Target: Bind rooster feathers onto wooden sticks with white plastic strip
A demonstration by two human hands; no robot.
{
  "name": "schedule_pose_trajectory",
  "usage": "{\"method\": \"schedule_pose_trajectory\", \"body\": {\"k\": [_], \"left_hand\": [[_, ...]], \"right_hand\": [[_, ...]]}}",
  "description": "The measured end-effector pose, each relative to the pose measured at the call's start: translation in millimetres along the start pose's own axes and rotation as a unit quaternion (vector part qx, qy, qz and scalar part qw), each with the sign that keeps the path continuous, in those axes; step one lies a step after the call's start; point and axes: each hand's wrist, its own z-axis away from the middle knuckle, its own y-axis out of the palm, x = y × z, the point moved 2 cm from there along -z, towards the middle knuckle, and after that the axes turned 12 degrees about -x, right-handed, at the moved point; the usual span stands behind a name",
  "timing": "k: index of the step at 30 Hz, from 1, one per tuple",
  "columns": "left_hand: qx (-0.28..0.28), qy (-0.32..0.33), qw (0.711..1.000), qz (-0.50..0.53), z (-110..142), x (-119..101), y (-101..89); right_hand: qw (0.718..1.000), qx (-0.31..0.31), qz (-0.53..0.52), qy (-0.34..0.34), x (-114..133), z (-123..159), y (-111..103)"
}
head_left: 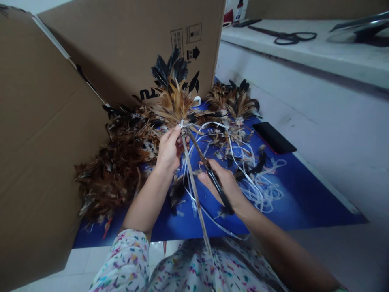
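Observation:
My left hand (pixel 170 151) is closed round the top of a thin stick (pixel 194 186), just below a tuft of brown and black feathers (pixel 174 95). White plastic string (pixel 182 123) is wound where the feathers meet the stick. The stick slants down to my lap. In my right hand (pixel 221 178) is a pair of long black scissors (pixel 216 187), its blades reaching up to the bound spot by my left fingers. Whether the blades are parted I cannot make out. A loose length of the string loops off to the right.
Brown feather bundles (pixel 112 170) heap on the blue table (pixel 304 198) at left, with more feathers (pixel 232 99) at back right. A string tangle (pixel 264 190) and a phone (pixel 274 138) lie right. Cardboard (pixel 121 48) walls the back and left. Other scissors (pixel 285 37) rest on a ledge.

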Motion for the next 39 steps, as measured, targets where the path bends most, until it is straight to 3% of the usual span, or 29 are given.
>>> {"method": "schedule_pose_trajectory", "body": {"k": [16,32,39], "left_hand": [[-0.024,-0.012,0.999,-0.025,2,-1,2.9],[-0.004,0.0,0.999,-0.044,4,1,2.7],[-0.004,0.0,1.0,-0.031,-2,-1,-0.8]], "right_hand": [[1.0,-0.012,0.017,0.0,-5,-9,-3],[1.0,-0.021,0.014,0.003,-5,-6,-4],[0.994,-0.039,0.104,0.006,-9,-2,-30]]}}
